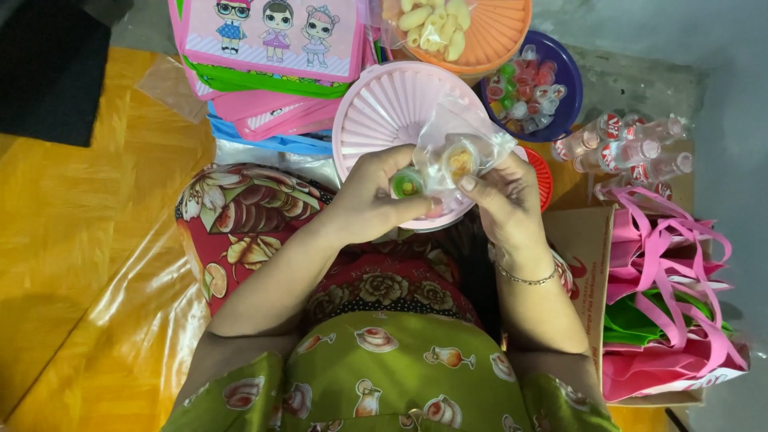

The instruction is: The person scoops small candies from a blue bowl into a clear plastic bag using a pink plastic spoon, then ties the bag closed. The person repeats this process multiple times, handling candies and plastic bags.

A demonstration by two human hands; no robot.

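— How are the arms set?

— Both forearms come up from the lap and bend inward, so the two hands meet just in front of the pink lid (384, 104). The left hand (370, 200) lies knuckles up, its wrist angled toward the right. The right hand (502, 196) faces it, wrist bent, with a thin bracelet (524, 278) across the wrist.

— What do the fingers do?

— The left fingers are curled round a small green jelly cup (407, 186), pinched between thumb and fingertips. The right thumb and forefinger grip a clear plastic bag (468, 136), and a yellow jelly cup (459, 162) sits inside it, just above the thumbnail.

— Where are the cups, then?

— Side by side between the two hands, over the near edge of the lid, the green one just outside the bag's mouth as far as I can tell.

— And around them?

— A blue bowl (566, 88) of more jelly cups lies beyond the right hand, an orange bowl (496, 40) of pale snacks above it, small bottles (628, 148) to the right, pink bags (664, 272) in a carton (580, 240), and cartoon-printed bags (272, 48) stacked behind the left hand.
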